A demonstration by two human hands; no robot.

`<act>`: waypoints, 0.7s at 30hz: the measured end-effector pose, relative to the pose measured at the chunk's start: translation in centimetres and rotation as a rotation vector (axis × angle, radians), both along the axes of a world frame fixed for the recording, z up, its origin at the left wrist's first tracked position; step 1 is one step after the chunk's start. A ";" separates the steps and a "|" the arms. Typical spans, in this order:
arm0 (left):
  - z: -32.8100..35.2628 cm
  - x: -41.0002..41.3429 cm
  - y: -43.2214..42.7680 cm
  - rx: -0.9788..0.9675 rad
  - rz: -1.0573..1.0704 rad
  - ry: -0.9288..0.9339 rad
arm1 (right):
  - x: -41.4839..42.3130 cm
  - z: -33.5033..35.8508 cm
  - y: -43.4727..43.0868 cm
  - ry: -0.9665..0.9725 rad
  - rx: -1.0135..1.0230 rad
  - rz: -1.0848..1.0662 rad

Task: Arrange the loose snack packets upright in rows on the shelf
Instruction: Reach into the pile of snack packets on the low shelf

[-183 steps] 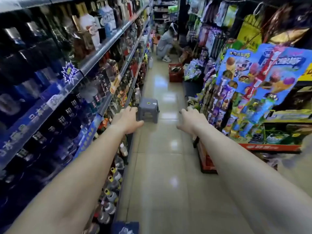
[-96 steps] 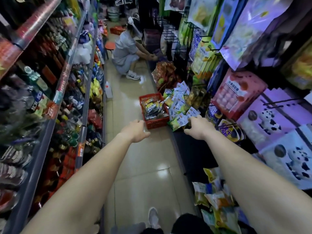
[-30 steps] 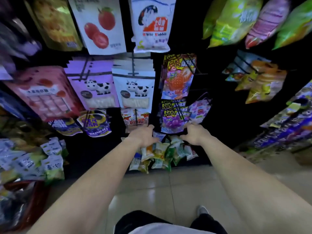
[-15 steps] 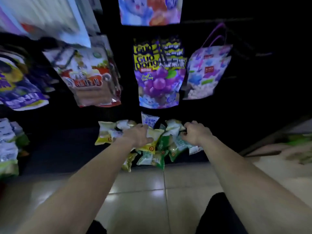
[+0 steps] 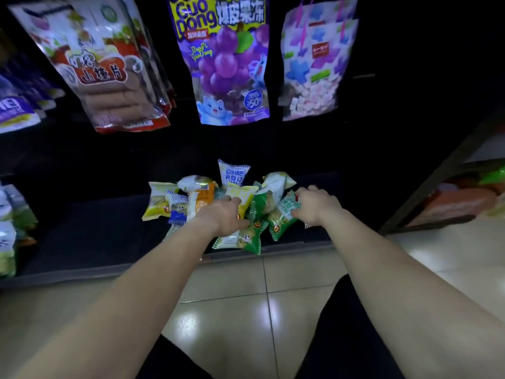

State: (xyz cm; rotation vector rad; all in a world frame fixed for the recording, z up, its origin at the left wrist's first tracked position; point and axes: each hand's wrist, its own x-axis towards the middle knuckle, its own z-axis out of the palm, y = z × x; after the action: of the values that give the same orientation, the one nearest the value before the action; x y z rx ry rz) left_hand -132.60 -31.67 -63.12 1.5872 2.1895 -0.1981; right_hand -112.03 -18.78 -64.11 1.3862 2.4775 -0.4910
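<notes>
A loose heap of small snack packets lies on the low dark shelf [image 5: 95, 233]. It holds a yellow packet [image 5: 158, 201], an orange one [image 5: 204, 198], and green ones [image 5: 252, 237]. One white and blue packet [image 5: 233, 173] stands upright at the back. My left hand [image 5: 222, 216] lies on the middle of the heap, fingers curled over a yellow packet [image 5: 243, 194]. My right hand [image 5: 314, 206] is at the heap's right side, fingers curled round a green packet [image 5: 284, 214]. Most fingertips are hidden behind the hands.
Large bags hang just above the shelf: a hawthorn-slice bag [image 5: 109, 69], a purple grape jelly bag [image 5: 226, 64] and a marshmallow bag [image 5: 314, 58]. More packets stand at the far left [image 5: 8, 228]. A second shelf unit [image 5: 451, 203] adjoins on the right. Tiled floor [image 5: 232, 310] lies below.
The view has come down and closer to the low shelf. Both hands have moved onto the heap of packets and closed on them.
</notes>
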 end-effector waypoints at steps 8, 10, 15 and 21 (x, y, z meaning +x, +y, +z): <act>2.2 5.5 1.7 0.066 -0.035 0.013 | 9.6 1.2 0.0 0.098 0.027 -0.148; 1.4 6.3 2.1 0.068 -0.052 -0.004 | 11.3 0.8 0.4 0.054 0.015 -0.185; -0.7 6.7 7.1 0.074 -0.176 0.054 | 12.5 -1.1 3.5 0.035 0.054 -0.214; -7.7 6.5 16.3 0.097 -0.287 0.072 | 11.1 -7.8 10.8 -0.037 0.011 -0.132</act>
State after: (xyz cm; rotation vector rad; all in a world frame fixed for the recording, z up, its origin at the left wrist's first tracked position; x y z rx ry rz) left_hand -126.12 -15.41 -70.81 1.9759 2.0423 -0.2402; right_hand -100.97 -8.00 -71.88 1.5558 2.3731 -0.4751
